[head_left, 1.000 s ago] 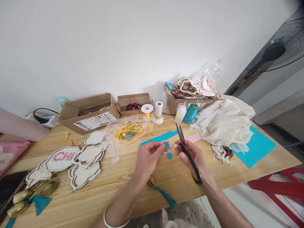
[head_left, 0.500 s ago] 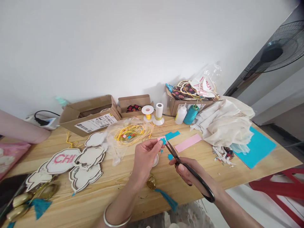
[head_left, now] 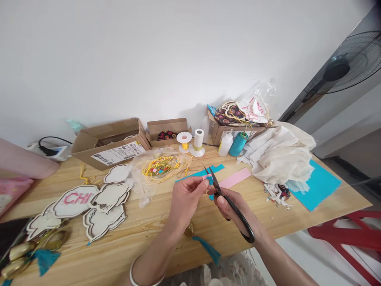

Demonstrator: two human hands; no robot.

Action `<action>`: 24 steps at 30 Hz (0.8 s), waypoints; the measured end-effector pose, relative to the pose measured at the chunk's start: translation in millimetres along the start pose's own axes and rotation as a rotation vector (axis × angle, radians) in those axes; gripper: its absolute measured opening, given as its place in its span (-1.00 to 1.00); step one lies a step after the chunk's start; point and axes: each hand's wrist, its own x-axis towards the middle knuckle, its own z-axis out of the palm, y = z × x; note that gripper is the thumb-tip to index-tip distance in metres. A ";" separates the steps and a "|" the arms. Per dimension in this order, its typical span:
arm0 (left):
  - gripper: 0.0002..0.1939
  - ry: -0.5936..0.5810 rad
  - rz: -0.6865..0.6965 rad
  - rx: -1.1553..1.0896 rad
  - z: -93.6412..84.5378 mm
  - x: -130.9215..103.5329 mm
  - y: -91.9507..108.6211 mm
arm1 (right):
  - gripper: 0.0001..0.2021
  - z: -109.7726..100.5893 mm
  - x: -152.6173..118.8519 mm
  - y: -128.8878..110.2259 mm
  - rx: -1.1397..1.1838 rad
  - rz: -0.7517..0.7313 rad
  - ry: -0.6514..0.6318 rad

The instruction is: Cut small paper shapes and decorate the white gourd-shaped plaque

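Observation:
Between thumb and fingertips, my left hand (head_left: 185, 198) pinches a small blue paper piece (head_left: 210, 180) together with a bit of pink paper (head_left: 205, 176). My right hand (head_left: 233, 204) grips black-handled scissors (head_left: 245, 232). Their blades are parted and stand right at the held paper, pointing up and away from me. Behind the hands a blue paper strip (head_left: 195, 174) lies on the table, with a pink paper strip (head_left: 239, 176) to its right. A small blue scrap (head_left: 211, 197) shows partly below the scissors. My fingers hide some of the held pieces.
Cardboard boxes (head_left: 110, 145), spools (head_left: 199, 143) and a white glue bottle (head_left: 226, 143) line the wall. Cloud-shaped plaques (head_left: 77, 200) lie left, white cloth (head_left: 276, 153) and blue sheets (head_left: 317, 186) right. A brass bell (head_left: 189, 229) with a teal tassel (head_left: 208, 249) is near the front edge.
The scissors' blades have parted and moved up to the paper. My left hand has shifted slightly right, and the blue piece has turned in its fingers.

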 end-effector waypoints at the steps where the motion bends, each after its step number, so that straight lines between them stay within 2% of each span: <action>1: -0.93 -0.006 0.000 -0.005 0.1 0.0 0.2 | -0.42 -0.2 0.1 -0.2 -0.007 -0.001 0.000; 12: -0.89 -0.049 -0.012 0.035 -1.8 1.3 1.7 | -0.45 -13.1 4.4 -2.0 -0.169 -0.016 -0.011; 17: -0.88 -0.058 -0.021 0.046 -2.2 1.5 1.8 | -0.43 -16.5 6.2 -3.4 -0.184 0.000 -0.028; 24: -0.90 -0.105 -0.066 0.051 -4.9 0.9 4.2 | -0.52 -24.4 7.3 -3.2 -0.199 -0.002 -0.092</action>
